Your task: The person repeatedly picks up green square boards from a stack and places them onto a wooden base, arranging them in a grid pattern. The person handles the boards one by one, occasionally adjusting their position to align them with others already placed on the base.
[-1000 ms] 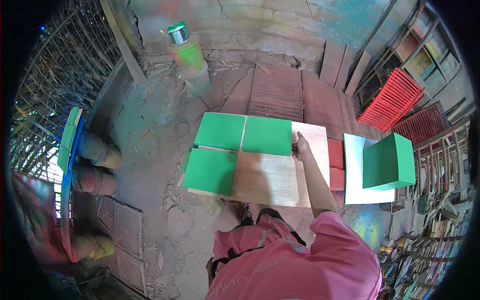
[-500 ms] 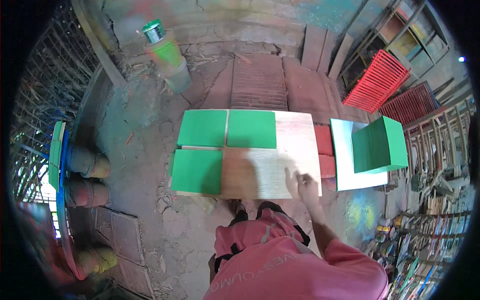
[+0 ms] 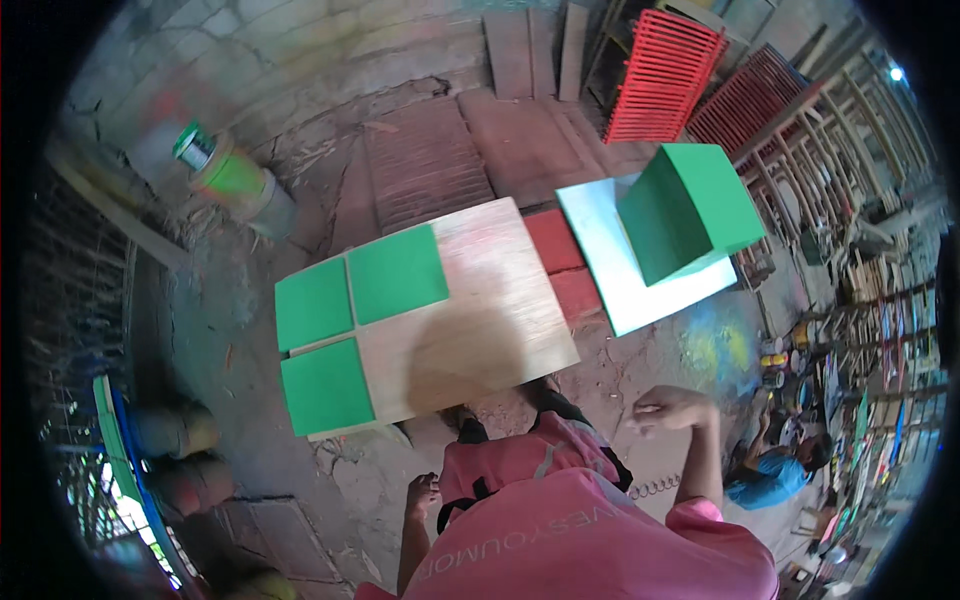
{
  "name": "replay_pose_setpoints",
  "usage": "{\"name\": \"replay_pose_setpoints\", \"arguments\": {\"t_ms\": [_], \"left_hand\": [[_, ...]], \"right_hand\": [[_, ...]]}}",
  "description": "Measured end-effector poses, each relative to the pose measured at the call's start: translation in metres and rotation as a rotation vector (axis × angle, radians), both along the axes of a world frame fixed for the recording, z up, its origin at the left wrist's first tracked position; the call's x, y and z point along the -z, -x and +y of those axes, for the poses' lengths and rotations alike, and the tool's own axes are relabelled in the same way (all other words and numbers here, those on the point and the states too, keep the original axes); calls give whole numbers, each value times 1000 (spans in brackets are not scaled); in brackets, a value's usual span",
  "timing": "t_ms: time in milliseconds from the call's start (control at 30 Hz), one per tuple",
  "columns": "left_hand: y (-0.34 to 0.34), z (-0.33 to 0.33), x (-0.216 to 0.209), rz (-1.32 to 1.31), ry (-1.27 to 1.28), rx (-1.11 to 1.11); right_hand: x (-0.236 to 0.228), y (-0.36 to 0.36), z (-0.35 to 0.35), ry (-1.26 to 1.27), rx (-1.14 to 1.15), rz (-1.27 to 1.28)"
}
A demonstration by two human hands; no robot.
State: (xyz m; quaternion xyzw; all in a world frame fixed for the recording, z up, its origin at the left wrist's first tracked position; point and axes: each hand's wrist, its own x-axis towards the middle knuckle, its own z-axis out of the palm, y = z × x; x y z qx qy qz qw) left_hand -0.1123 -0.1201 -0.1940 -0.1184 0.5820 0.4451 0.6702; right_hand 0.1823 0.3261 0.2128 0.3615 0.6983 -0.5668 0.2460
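Note:
A pale wooden board [image 3: 480, 250] lies low in front of me, tilted across the view. Three green square panels rest on its left part: a far-left panel [image 3: 314, 304], a far-middle panel [image 3: 398, 272] and a near-left panel [image 3: 327, 388]. My right hand [image 3: 672, 410] is held up past the board's near right corner, its fingers curled in and nothing visible in them. Close to my left side, my left hand [image 3: 424, 492] is curled; whatever it may hold is hidden. Neither hand touches the board.
Right of the board, a green box [image 3: 690, 215] stands on a white panel [image 3: 640, 295], beside red blocks [image 3: 560, 262]. Paint containers [image 3: 235, 180] are stacked at far left. Red slatted racks [image 3: 665, 78] lean at the back. A person in blue [image 3: 770, 480] is at right. A coiled hose [image 3: 655, 487] hangs near me.
My right hand has left the board and is drawn back to the right. My left hand has come into view. The view has turned, so the board appears tilted and further left.

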Motion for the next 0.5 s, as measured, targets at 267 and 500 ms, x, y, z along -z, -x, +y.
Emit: {"name": "replay_pose_setpoints", "arguments": {"t_ms": [267,500], "left_hand": [[-28,116,-44,188,47,192],[-105,193,-72,756,134,493]], "right_hand": [[-44,-133,71,84,-77,590],[-2,-141,123,154,-93,759]]}}
